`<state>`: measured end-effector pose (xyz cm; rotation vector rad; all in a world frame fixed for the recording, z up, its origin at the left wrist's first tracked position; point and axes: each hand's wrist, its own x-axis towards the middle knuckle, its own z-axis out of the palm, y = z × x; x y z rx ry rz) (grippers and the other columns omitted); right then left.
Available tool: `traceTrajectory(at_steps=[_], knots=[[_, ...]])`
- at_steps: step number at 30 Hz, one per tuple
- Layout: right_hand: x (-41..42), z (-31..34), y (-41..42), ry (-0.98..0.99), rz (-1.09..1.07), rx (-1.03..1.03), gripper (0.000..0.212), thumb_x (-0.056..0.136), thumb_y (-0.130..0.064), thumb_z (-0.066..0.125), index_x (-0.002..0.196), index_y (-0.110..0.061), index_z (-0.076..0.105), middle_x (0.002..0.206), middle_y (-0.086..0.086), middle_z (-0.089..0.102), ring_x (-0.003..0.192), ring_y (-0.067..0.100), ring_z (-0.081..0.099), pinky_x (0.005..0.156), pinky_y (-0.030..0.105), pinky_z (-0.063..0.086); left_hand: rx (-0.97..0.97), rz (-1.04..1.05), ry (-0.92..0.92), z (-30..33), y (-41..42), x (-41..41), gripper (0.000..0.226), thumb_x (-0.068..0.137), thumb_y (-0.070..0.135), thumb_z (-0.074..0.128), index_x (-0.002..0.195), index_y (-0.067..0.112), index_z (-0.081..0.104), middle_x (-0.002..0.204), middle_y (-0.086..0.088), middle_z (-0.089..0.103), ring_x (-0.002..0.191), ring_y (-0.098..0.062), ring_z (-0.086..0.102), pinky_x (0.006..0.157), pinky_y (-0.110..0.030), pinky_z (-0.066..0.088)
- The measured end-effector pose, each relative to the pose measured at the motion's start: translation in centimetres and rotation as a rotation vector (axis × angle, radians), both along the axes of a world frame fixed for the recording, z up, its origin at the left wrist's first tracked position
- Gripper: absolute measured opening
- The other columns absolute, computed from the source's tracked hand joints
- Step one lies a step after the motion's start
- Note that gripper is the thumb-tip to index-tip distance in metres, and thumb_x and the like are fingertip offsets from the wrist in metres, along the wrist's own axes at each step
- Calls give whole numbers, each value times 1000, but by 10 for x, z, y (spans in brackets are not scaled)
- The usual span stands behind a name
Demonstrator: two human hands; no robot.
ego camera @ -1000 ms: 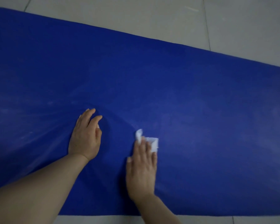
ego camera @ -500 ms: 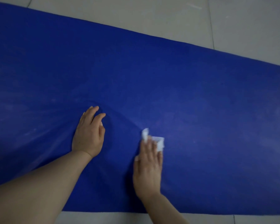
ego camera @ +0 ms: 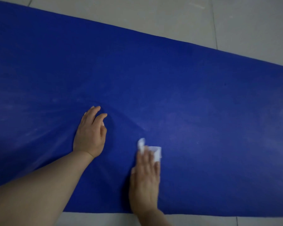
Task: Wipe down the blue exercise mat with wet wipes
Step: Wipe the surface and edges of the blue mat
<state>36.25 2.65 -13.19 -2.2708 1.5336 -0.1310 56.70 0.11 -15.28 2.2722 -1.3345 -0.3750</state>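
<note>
A blue exercise mat runs as a broad band from the upper left of the frame down to the right edge, covering most of the picture; its far edge slants from the upper left toward the middle right, and its near edge lies along the bottom. A white wet wipe, folded small, sits on the mat in the lower centre of the frame, just right of middle. The right hand lies flat on top of it with its fingers straight and close together, pressing the wipe to the mat; one crumpled corner sticks up beyond the fingertips on the left and a flatter corner shows on the right. The hand is somewhat blurred. The left hand is planted on the mat a little to the left and higher in the frame, apart from the wipe, holding nothing; its fingers arch down onto the surface, and the mat bulges in a soft curved ridge around the fingertips. The bare left forearm crosses the lower left corner. Pale smears and streaks fan out over the left part of the mat. Under it is a light grey tiled floor, seen along the top with dark grout lines and as a thin strip at the bottom.
</note>
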Motion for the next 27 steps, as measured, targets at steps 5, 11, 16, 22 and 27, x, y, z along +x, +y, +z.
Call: traceTrajectory(at_steps=[5,11,16,22,27], knots=[[-23,-2,-22,18,78,-4,68,88,-11,27,153,-20,10,159,-14,8,144,7,18,115,34,22,1,-3,-4,-1,0,0,33,92,2,49,124,2,56,145,-14,41,139,-27,28,113,-39,21],[-63,-3,-45,2,-402,19,59,100,-14,28,143,-33,-6,160,-3,10,145,11,1,119,37,3,0,-7,-7,-2,0,0,33,91,2,50,123,2,56,145,-14,41,139,-29,30,112,-41,24],[-13,0,11,4,-73,0,64,89,-17,29,152,-17,18,158,-4,20,144,16,20,112,37,20,14,-3,1,0,0,0,34,92,4,48,125,4,55,146,-12,39,140,-28,27,112,-41,25],[-45,-1,-17,24,-111,-23,65,89,-13,26,153,-19,13,155,-5,26,146,16,13,116,39,21,18,-3,4,-1,0,2,34,93,5,47,126,4,55,147,-11,38,141,-26,26,112,-37,21],[-69,-5,-36,31,-426,10,56,99,-16,26,144,-31,-4,159,0,12,146,15,5,119,39,6,14,-8,-10,-1,-1,2,33,93,4,47,125,4,55,146,-12,39,140,-26,27,114,-36,17]])
